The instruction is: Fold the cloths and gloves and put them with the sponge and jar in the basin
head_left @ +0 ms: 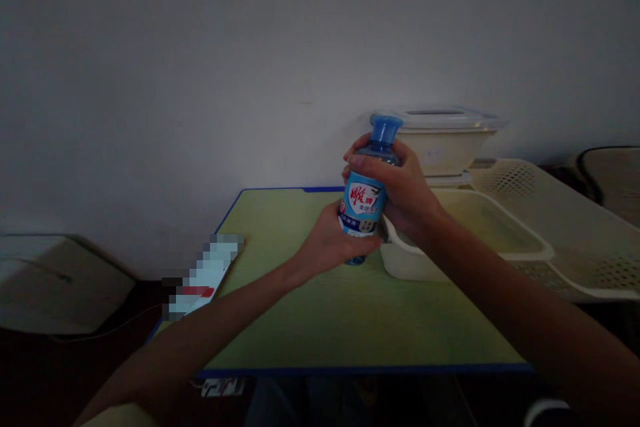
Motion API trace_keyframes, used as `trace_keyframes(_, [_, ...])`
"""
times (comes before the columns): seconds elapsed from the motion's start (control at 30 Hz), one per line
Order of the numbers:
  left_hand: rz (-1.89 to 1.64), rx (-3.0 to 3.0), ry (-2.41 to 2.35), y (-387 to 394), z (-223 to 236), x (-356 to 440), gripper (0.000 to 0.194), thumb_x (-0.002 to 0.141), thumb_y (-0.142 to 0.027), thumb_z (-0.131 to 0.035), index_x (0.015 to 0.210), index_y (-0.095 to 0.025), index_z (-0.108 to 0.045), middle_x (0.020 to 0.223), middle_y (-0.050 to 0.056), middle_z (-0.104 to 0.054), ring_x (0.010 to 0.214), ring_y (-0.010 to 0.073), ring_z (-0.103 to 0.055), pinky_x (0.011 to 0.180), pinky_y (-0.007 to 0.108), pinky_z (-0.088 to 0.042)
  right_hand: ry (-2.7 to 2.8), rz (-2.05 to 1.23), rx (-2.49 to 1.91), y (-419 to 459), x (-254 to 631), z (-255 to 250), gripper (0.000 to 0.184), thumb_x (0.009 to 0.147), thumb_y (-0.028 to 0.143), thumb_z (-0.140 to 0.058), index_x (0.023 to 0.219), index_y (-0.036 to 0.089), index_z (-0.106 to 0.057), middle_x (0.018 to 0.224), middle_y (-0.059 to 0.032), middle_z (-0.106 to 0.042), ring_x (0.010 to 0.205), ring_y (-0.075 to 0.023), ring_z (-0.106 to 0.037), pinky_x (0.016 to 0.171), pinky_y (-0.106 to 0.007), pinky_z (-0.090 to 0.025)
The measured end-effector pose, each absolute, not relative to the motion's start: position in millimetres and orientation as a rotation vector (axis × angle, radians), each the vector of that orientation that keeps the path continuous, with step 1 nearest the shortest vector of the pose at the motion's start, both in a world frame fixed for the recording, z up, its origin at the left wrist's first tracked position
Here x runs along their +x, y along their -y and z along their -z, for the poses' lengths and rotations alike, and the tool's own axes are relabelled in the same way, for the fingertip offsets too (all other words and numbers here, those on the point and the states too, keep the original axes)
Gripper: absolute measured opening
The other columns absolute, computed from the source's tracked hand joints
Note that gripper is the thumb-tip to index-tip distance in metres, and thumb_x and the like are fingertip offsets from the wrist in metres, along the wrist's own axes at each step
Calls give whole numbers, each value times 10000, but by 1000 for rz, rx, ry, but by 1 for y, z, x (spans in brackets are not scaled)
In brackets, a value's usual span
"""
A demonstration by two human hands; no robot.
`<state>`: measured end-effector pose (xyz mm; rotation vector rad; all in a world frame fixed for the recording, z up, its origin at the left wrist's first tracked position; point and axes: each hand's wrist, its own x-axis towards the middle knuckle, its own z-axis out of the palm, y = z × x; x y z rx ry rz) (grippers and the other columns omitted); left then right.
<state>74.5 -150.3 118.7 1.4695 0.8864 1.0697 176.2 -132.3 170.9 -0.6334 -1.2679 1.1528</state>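
Observation:
Both hands hold a blue dish soap bottle (pixel 367 199), slightly tilted, above the table and in front of the wall. My left hand (pixel 334 233) is wrapped round its lower part, below and beside the label. Higher up, my right hand (pixel 400 177) grips the bottle just under its blue cap (pixel 386 129), with the thumb across the front. The label is blue and white with red lettering. Most fingertips are behind the bottle and hidden.
On the yellow-green table (pixel 300 320) with a blue edge stand a cream basin (pixel 415 267) and a perforated white basket (pixel 575 213). A lidded cream container (pixel 445 147) is behind them. A partly pixelated flat item (pixel 210 277) lies at the left edge. A white box (pixel 55 283) sits further left.

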Motion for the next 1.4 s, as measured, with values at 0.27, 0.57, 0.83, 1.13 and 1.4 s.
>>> trace_keyframes(0.27, [-1225,1919,-989,120,-134,113,438,544,-208,-720,929,-136,-525,841,42,-639,703,144,-581,652,291,-476,1321,-790,-704,120,224,-182,277,624,292,-698,818,231,-510,759,45,-555,729,-131,-615,672,-313,-515])
trace_keyframes(0.57, [-1176,2378,-889,96,-139,149,473,619,-263,-717,1033,-129,-535,987,75,-635,871,192,-587,757,324,-462,1337,-709,-847,123,307,-180,275,838,451,-482,855,200,-593,854,-19,-612,798,-126,-592,775,-306,-492])
trace_keyframes(0.83, [-740,2595,-831,72,-117,170,446,646,-333,-690,1017,-112,-580,958,82,-642,830,195,-586,721,303,-446,1688,-431,-1293,121,400,-156,375,674,379,-670,992,186,-620,822,-20,-648,694,-134,-587,610,-269,-472])
trace_keyframes(1.13, [-60,2776,-814,62,-110,198,395,681,-398,-635,961,-122,-601,863,73,-640,743,190,-572,621,275,-404,2596,-37,-1716,103,436,-126,78,712,135,-591,770,168,-631,687,-24,-655,620,-143,-596,569,-244,-401])
trace_keyframes(1.4, [161,2782,-728,52,-88,211,292,687,-333,-632,915,-151,-622,832,60,-661,718,187,-589,611,269,-410,2772,311,-1775,105,421,-98,165,741,8,-498,720,128,-608,778,-95,-656,679,-167,-617,579,-261,-402])
